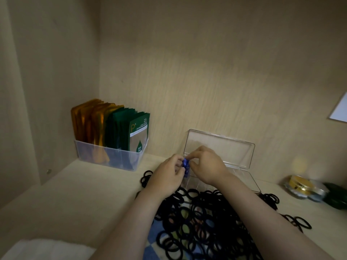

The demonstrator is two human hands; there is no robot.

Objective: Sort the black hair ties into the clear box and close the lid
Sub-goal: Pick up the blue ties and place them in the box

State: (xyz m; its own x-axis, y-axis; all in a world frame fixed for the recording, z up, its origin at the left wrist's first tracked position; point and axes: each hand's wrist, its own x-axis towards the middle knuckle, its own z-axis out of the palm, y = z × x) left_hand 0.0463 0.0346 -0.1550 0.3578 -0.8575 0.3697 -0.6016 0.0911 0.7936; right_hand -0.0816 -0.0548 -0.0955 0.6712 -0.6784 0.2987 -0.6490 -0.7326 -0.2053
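While the left hand [167,175] and right hand [204,166] meet above the near left end of the clear box [242,177], each pinches a small shiny blue piece [185,165] between thumb and fingertips. The fingers of both are curled on it, one from each side. What the piece is cannot be told.

The box sits on the desk [84,194] by the back wall. Its lid [221,147] is open and stands upright behind the base, hinged along the far edge.

The hair ties [202,218] lie outside the box in a thick black heap just in front of it. They spread under both forearms and over a blue-and-white checked cloth [155,246] at the near edge. A few stray ties [146,177] lie just left of the left hand, and more loose ties [300,222] are scattered to the right of the heap.

In the back left corner stands a frosted bin [112,158]. It holds gold sachets [88,122] on its left and green sachets [131,128] on its right, all upright. To the right of the box are small jars [298,186], one with a gold lid, and beside them is a dark green object [336,197]. A white sheet [339,109] shows at the right edge, higher up. A white cloth [43,250] lies at the lower left.
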